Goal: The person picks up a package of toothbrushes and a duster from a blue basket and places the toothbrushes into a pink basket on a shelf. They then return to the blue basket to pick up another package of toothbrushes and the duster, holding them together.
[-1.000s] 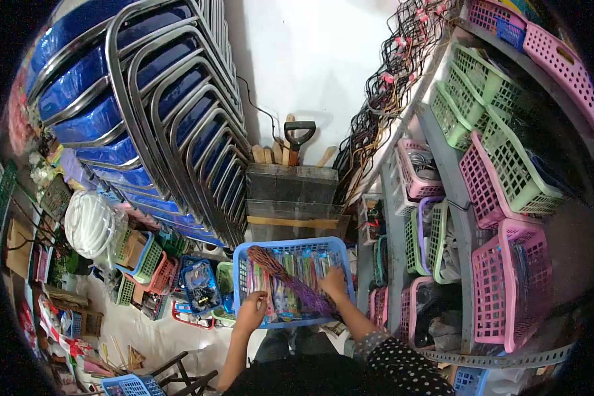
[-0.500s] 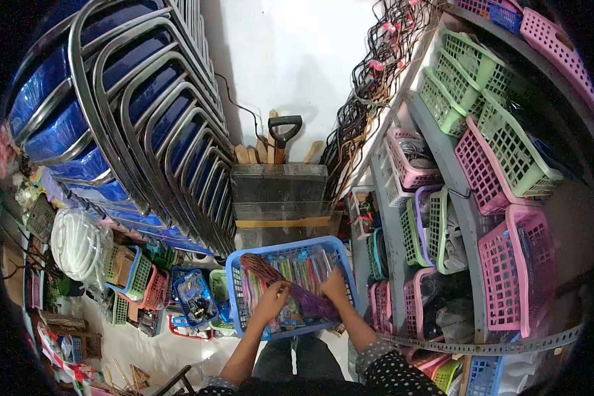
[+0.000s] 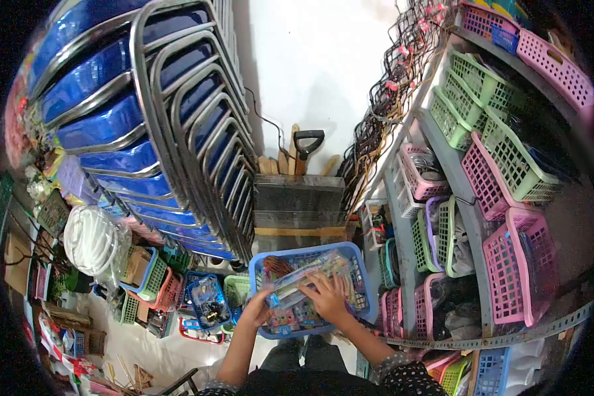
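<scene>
A blue plastic basket (image 3: pixel 371 300) stands just in front of my legs, full of colourful packaged goods. Above it a long clear plastic packet (image 3: pixel 297 280) lies tilted; its contents cannot be made out. My left hand (image 3: pixel 257 310) is closed on the packet's left end, thumb on top. Over the middle of the packet, my right hand (image 3: pixel 327 300) grips it with bent fingers. Behind the packet, a brown stringy bundle (image 3: pixel 277 266) rests in the basket's upper left. Small packets (image 3: pixel 296 317) with blue and pink parts show under my hands.
Stacked blue chairs with metal frames (image 3: pixel 171 132) rise at the left. Shelves of pink baskets (image 3: pixel 508 264) and green baskets (image 3: pixel 468 99) line the right. Behind the blue basket stands a dark box (image 3: pixel 299 198) with a black-handled tool (image 3: pixel 308 142). Smaller baskets (image 3: pixel 208 300) sit on the floor at left.
The brown and purple bundle has left my hands; its brown part lies in the basket. Both hands now hold a clear packet. The view has shifted, moving the scene rightward.
</scene>
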A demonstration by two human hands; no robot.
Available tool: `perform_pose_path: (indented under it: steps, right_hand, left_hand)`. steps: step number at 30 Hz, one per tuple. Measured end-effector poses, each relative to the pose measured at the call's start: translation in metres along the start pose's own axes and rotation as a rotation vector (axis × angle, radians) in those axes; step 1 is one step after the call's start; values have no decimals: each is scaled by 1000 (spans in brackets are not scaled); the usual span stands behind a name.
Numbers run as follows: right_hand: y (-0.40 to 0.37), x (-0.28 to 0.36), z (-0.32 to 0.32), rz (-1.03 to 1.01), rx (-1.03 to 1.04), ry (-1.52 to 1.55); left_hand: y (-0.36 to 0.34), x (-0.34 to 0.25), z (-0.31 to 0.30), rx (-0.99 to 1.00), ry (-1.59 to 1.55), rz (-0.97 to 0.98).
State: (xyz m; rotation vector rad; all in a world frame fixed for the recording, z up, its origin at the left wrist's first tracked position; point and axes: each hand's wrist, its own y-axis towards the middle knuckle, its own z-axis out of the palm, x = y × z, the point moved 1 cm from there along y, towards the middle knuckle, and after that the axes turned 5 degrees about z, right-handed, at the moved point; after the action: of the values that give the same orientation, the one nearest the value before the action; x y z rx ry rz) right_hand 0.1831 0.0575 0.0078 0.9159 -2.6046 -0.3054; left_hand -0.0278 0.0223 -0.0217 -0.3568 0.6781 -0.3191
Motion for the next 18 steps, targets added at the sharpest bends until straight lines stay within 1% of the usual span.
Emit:
perform_pose_path:
  steps: [1,2,3,4,5,7,8,10,11,12,13,14,15,17,18]
  right_hand:
    - [-2,5,3,-12,-6,3]
    - [-5,9,6,51,-37,5]
    - [-8,13,10,114,-68,8]
    - [-12,9,16,186,-60,-43]
    - [-17,5,20,174,-65,-39]
    - [-31,-9,27,390,-247,73]
    - [-42,-23,41,466,-233,109]
    - [-71,-39,67,552,-123,-53]
    - [-86,-39,68,557,-9,-143]
    - [-97,-41,69,563,104,-234]
    - [-103,-53,75,628,243,-134]
    - [-108,-65,79,692,387,-33]
    - [-112,-74,74,686,381,-34]
    - [-120,-82,62,681,141,206]
    - [-115,-79,49,663,65,159]
  left_hand:
    - [1,2,-14,-90,166,30]
    - [-11,-8,-3,-105,78,27]
    - [-17,-12,-3,-111,78,40]
    - [-24,-16,-4,-122,98,92]
    - [-30,-20,-5,-132,117,146]
    - [-43,-27,-10,-131,91,194]
    - [-47,-30,-14,-125,42,211]
    - [-52,-33,-32,-93,-90,223]
    - [-56,-36,-34,-85,-88,239]
    - [-59,-40,-35,-113,-155,236]
    - [-62,-42,-37,-141,-223,231]
    - [-59,-41,-45,-128,-262,239]
    - [-60,-43,-46,-124,-263,247]
    - [-63,-47,-47,-147,-208,282]
    - [-63,-48,-42,-213,-208,327]
